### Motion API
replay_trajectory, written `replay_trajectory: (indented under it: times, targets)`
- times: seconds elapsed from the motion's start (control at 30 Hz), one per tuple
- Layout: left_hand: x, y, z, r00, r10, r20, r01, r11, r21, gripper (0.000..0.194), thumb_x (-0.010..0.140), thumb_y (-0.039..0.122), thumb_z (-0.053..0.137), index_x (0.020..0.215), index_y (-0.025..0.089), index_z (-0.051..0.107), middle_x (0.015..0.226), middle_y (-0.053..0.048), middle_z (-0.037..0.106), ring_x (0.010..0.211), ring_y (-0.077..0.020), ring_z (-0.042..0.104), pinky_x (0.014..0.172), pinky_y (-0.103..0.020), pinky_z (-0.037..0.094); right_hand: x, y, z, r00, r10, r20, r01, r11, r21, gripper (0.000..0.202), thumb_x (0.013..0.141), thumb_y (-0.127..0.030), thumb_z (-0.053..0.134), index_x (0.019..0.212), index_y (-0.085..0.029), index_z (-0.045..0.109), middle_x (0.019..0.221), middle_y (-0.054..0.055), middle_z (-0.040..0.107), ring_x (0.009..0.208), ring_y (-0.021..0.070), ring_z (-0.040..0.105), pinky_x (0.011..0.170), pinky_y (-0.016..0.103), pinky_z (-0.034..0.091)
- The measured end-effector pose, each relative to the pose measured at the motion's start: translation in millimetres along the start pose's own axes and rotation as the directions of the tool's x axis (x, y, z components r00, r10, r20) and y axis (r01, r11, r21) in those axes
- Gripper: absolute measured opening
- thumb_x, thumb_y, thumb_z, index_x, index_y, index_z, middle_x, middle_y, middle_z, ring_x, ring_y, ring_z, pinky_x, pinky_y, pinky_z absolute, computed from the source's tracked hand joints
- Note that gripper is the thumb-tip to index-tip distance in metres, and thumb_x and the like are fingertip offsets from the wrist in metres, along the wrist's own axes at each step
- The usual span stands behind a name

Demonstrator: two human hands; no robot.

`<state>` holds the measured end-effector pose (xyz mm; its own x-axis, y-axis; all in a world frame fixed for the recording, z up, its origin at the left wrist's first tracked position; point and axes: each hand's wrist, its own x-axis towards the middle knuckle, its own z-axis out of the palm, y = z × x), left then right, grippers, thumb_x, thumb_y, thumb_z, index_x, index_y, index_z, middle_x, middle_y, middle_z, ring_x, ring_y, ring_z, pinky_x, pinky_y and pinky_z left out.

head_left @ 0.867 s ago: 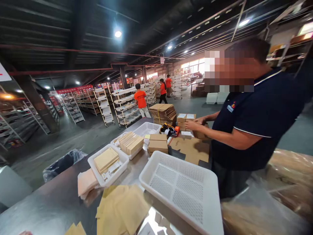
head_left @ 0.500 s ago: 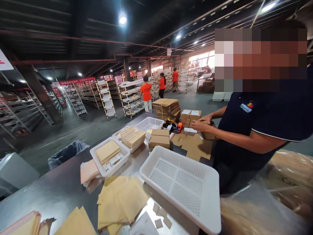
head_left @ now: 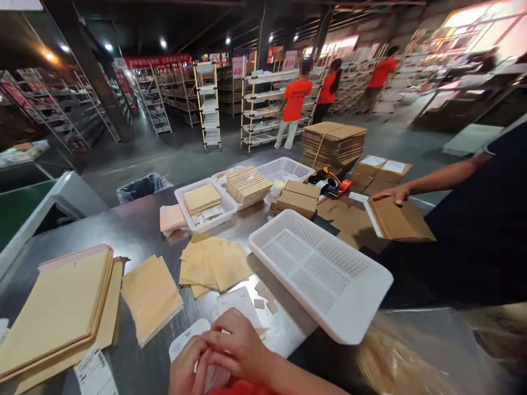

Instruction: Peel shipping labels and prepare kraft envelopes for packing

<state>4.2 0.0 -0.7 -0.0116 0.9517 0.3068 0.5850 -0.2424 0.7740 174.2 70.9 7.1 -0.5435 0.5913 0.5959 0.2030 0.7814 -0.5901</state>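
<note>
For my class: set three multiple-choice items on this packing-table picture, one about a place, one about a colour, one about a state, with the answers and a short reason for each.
1. Where does the large white perforated tray lie?
A. on the steel table, right of the loose kraft envelopes
B. on the floor by the shelves
C. on the stack of flat cartons

2. What colour are the shirts of the people standing at the far shelves?
A. green
B. orange
C. white

3. How are the wearer's two hands?
A. spread wide apart
B. one lifted above the tray
C. close together, touching, at a white label sheet

Answers:
1. A: the tray rests on the table beside the envelopes.
2. B: the shirts are orange.
3. C: the left hand and right hand meet over the label sheet at the near edge.
</note>
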Motion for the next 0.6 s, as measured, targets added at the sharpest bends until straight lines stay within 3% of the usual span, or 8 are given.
replay_trajectory:
  times: [0.1, 0.2, 0.3, 0.37, 0.43, 0.5, 0.53, 0.6]
  targets:
    - [0, 8, 3.7, 0.996, -0.002, -0.087, 0.004, 1.000, 0.029, 0.021, 0.088, 0.031, 0.054, 0.081, 0.022, 0.072, 0.078, -0.004, 0.076, 0.071, -0.0161, 0.072, 0.065, -0.020, 0.058, 6, -11, 4, 0.997, -0.035, -0.074, 0.033, 0.999, -0.030, 0.030, 0.098, -0.042, 0.042, 0.098, -0.024, 0.066, 0.076, -0.001, 0.067, 0.068, 0.0123, 0.056, 0.063, 0.028, 0.036]
    - [-1, 14, -5.4, 0.969, -0.074, -0.235, 0.083, 0.996, 0.029, 0.020, 0.086, 0.029, 0.056, 0.074, 0.021, 0.070, 0.073, -0.003, 0.074, 0.067, -0.0159, 0.070, 0.063, -0.021, 0.057, 4, -5, 2, 0.998, -0.018, -0.058, 0.011, 0.992, -0.126, 0.028, 0.099, -0.033, 0.040, 0.089, -0.021, 0.064, 0.074, 0.001, 0.065, 0.068, 0.0132, 0.054, 0.062, 0.029, 0.036]
    - [-1, 11, -26.5, 0.862, -0.117, -0.493, 0.165, 0.985, 0.055, 0.019, 0.084, 0.031, 0.057, 0.072, 0.020, 0.066, 0.072, -0.002, 0.070, 0.067, -0.0152, 0.067, 0.063, -0.022, 0.055, -2, 13, -16, 0.999, 0.037, -0.015, -0.039, 0.966, -0.255, 0.028, 0.098, -0.026, 0.037, 0.085, -0.019, 0.061, 0.076, 0.004, 0.065, 0.069, 0.0155, 0.053, 0.063, 0.031, 0.037]
    - [-1, 9, -38.4, 0.808, -0.113, -0.579, 0.184, 0.981, 0.065, 0.017, 0.084, 0.032, 0.058, 0.074, 0.019, 0.064, 0.073, -0.002, 0.068, 0.068, -0.0147, 0.065, 0.063, -0.022, 0.054, -6, 24, -30, 0.996, 0.084, 0.007, -0.080, 0.964, -0.253, 0.026, 0.098, -0.026, 0.038, 0.087, -0.019, 0.061, 0.080, 0.005, 0.067, 0.074, 0.0167, 0.056, 0.069, 0.032, 0.041]
    - [0, 8, -42.4, 0.832, -0.097, -0.546, 0.158, 0.985, 0.067, 0.015, 0.085, 0.030, 0.056, 0.076, 0.020, 0.063, 0.074, -0.001, 0.067, 0.069, -0.0142, 0.064, 0.063, -0.022, 0.053, -9, 29, -38, 0.994, 0.104, 0.028, -0.097, 0.976, -0.197, 0.024, 0.096, -0.036, 0.043, 0.100, -0.019, 0.060, 0.095, 0.008, 0.069, 0.090, 0.0198, 0.060, 0.079, 0.035, 0.045]
    - [2, 9, -37.9, 0.882, -0.066, -0.468, 0.112, 0.991, 0.072, 0.015, 0.086, 0.028, 0.054, 0.075, 0.021, 0.062, 0.072, -0.001, 0.066, 0.068, -0.0134, 0.064, 0.061, -0.021, 0.052, -10, 28, -36, 0.990, 0.120, 0.076, -0.108, 0.983, -0.148, 0.047, 0.089, -0.052, 0.052, 0.119, -0.016, 0.055, 0.117, 0.015, 0.064, 0.109, 0.0255, 0.057, 0.091, 0.039, 0.044]
    - [3, 10, -33.8, 0.910, -0.054, -0.411, 0.092, 0.993, 0.074, 0.016, 0.087, 0.027, 0.053, 0.075, 0.021, 0.062, 0.072, -0.001, 0.066, 0.068, -0.0133, 0.064, 0.061, -0.021, 0.052, -10, 26, -32, 0.982, 0.136, 0.134, -0.120, 0.985, -0.125, 0.056, 0.085, -0.056, 0.056, 0.123, -0.016, 0.054, 0.120, 0.016, 0.063, 0.111, 0.0270, 0.056, 0.092, 0.040, 0.044]
    - [8, 12, -27.1, 0.949, -0.067, -0.308, 0.096, 0.992, 0.080, 0.018, 0.088, 0.027, 0.052, 0.076, 0.021, 0.063, 0.073, -0.002, 0.068, 0.070, -0.0142, 0.065, 0.063, -0.023, 0.053, -10, 22, -21, 0.935, 0.190, 0.299, -0.178, 0.982, -0.069, 0.037, 0.085, -0.047, 0.057, 0.109, -0.019, 0.063, 0.104, 0.011, 0.070, 0.096, 0.0237, 0.062, 0.083, 0.034, 0.047]
